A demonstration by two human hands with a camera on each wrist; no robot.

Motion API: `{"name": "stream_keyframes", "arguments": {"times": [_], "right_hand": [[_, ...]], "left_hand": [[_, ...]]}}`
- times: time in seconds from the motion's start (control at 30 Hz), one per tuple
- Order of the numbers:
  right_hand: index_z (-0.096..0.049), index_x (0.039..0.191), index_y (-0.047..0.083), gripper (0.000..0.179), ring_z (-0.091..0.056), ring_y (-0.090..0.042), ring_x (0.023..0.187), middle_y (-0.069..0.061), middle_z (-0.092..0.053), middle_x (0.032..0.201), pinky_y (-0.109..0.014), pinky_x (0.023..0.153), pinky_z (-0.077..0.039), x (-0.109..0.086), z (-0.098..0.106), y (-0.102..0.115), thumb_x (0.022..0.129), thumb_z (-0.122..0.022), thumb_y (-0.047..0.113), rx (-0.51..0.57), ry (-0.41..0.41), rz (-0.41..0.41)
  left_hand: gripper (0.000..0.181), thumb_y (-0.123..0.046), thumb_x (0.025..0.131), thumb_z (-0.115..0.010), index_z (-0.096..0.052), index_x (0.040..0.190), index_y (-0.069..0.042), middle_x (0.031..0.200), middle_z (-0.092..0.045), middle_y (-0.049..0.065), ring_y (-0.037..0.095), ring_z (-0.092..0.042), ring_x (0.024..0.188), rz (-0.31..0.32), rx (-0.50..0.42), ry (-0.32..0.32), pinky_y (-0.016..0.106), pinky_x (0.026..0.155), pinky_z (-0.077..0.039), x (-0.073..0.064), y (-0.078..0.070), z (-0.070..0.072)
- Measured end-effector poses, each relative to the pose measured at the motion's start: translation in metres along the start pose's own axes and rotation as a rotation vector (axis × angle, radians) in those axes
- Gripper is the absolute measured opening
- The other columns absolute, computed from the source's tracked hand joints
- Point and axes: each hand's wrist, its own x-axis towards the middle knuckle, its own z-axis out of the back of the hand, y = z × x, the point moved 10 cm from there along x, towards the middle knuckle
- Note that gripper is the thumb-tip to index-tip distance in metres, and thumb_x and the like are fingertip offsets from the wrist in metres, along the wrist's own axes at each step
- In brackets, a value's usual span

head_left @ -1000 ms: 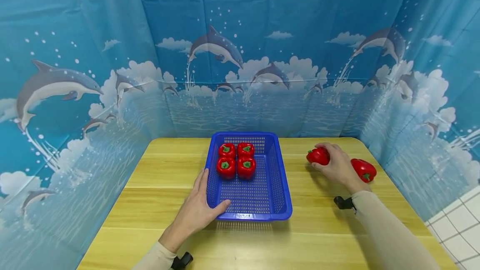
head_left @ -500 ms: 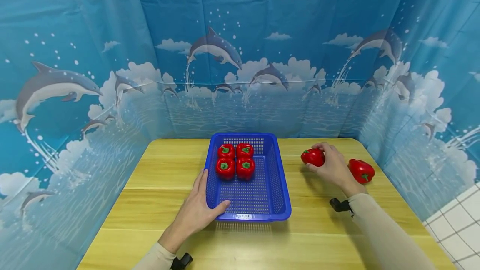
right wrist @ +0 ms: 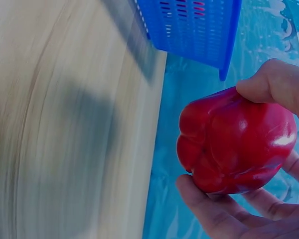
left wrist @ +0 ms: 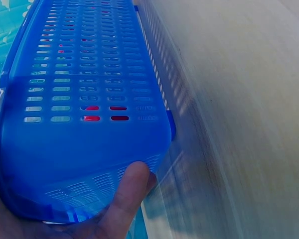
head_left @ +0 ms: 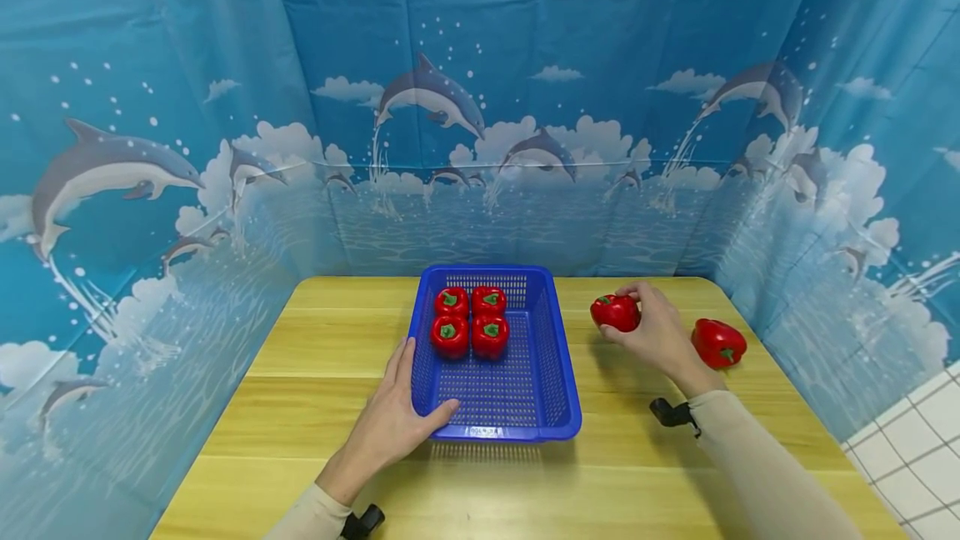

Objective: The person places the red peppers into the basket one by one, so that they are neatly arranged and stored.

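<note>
While the right hand grips a red pepper above the tabletop | left hand clasping blue basket | four peppers inside

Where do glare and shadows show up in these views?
Head: glare on the table near the bottom edge; left wrist: light dots in the shadow beside the basket; right wrist: a bright highlight on the held pepper, a soft dark shadow across the table.

Dolphin curtain hangs behind table; white tiles show.
</note>
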Motion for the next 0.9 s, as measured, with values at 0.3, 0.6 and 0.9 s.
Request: {"name": "stream_keyframes", "arguments": {"times": [0.3,0.6,0.9], "right_hand": [[-0.059,0.146,0.002,0.063,-0.07,-0.047,0.121,-0.03,-0.067,0.142,-0.063,0.094,-0.072,-0.002,0.002,0.013,0.099,-0.093,0.024,0.022,-0.014,0.011],[-0.058,0.148,0.001,0.063,-0.072,-0.049,0.118,-0.031,-0.067,0.143,-0.063,0.093,-0.073,-0.004,0.003,0.026,0.1,-0.092,0.024,0.046,-0.012,0.011],[-0.057,0.148,0.001,0.064,-0.074,-0.049,0.117,-0.031,-0.066,0.144,-0.062,0.092,-0.074,-0.005,0.004,0.042,0.1,-0.092,0.025,0.043,-0.006,0.032]], "left_hand": [[0.131,-0.077,0.098,-0.077,-0.01,0.189,-0.011,0.198,-0.012,0.018,0.056,-0.046,0.169,0.006,0.003,0.01,0.074,0.129,-0.051,-0.001,-0.001,0.0],[0.13,-0.074,0.099,-0.079,-0.01,0.189,-0.011,0.198,-0.012,0.019,0.056,-0.045,0.17,0.009,-0.001,0.008,0.074,0.129,-0.05,0.0,-0.001,0.0],[0.131,-0.075,0.099,-0.079,-0.01,0.189,-0.011,0.198,-0.012,0.019,0.056,-0.046,0.169,0.014,-0.005,0.009,0.075,0.128,-0.051,-0.002,-0.001,0.0]]}}
